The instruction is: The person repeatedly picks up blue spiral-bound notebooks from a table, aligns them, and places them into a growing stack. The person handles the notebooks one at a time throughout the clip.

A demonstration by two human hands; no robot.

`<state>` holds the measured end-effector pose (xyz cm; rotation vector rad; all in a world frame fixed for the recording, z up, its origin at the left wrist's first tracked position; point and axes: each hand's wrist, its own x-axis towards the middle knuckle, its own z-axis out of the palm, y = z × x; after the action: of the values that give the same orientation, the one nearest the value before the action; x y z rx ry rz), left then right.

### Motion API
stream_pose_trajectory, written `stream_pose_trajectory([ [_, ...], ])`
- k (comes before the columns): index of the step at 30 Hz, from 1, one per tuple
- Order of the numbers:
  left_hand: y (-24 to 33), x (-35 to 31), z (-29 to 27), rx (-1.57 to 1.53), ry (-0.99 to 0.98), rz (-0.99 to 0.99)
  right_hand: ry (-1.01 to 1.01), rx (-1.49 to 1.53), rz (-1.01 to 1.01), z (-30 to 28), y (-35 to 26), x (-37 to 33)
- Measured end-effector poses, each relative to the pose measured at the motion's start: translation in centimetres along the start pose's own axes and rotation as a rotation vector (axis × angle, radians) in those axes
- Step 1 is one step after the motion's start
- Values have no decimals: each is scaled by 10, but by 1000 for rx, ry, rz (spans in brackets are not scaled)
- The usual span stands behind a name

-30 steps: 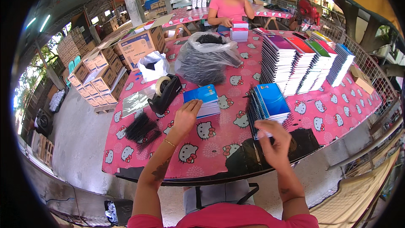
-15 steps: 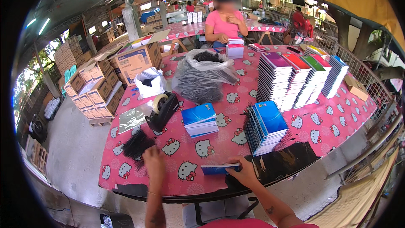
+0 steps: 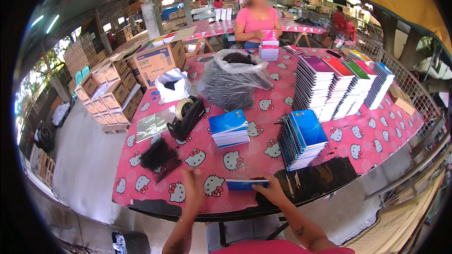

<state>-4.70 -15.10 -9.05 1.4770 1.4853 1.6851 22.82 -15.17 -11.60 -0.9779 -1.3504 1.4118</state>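
My right hand [image 3: 269, 191] grips a small blue-covered notebook [image 3: 239, 185], standing it on its long edge near the table's front. To its left, my left hand [image 3: 192, 188] hovers over the pink cloth, smeared by motion, so its fingers and anything in them cannot be made out. Beside that hand lies a pile of black spiral binding coils [image 3: 157, 154]. Beyond the hands sits a short stack of blue notebooks [image 3: 229, 128], its pages fanned at one side. A taller stack of blue notebooks [image 3: 308, 129] with black coils stands to the right.
A black tape dispenser [image 3: 187, 121], clear plastic sheets [image 3: 151, 126], a white bag [image 3: 172, 87] and a big plastic bag of black coils [image 3: 230, 84] stand farther back. Tall coil-bound notebook stacks [image 3: 314, 87] fill the right. Across the table, a person [image 3: 258, 21] handles notebooks. Cartons [image 3: 157, 63] are at left.
My left hand has moved right, away from the coil pile, toward the notebook. The right hand keeps its grip on the notebook. The person opposite has lifted a pink notebook. The view has shifted slightly.
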Motion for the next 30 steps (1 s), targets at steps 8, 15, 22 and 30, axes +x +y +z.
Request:
stream_pose_trajectory([
  [8,53,-17,29,-187,-11,-259,-14,-123,-42,-13,4,-2],
  [15,41,-14,9,192,-342,103,-3,-88,-65,-10,9,5],
  [22,29,-19,9,301,-260,317,0,-30,-46,-6,5,5],
  [30,27,-18,13,373,-290,321,-8,-49,-49,-9,11,6],
])
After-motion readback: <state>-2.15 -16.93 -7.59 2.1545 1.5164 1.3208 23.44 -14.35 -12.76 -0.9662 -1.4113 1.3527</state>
